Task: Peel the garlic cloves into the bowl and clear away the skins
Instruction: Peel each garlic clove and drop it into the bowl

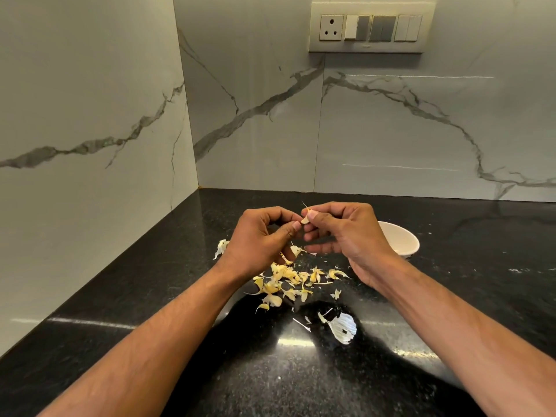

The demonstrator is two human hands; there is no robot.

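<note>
My right hand [340, 236] pinches a small pale garlic clove [305, 218] between thumb and forefinger, a thin strip of skin sticking up from it. My left hand [258, 239] is curled close beside it, thumb tip next to the clove; whether it grips anything I cannot tell. Both hands hover above a scatter of yellowish garlic skins [288, 281] on the black counter. A white bowl [401, 239] stands behind my right hand, partly hidden by it; its contents are out of sight.
A large white papery skin [343, 326] lies nearer to me, and another piece of skin [221, 248] lies left of my left hand. The black granite counter [120, 296] meets marble walls at the left and back. A switch panel [371, 27] is on the back wall.
</note>
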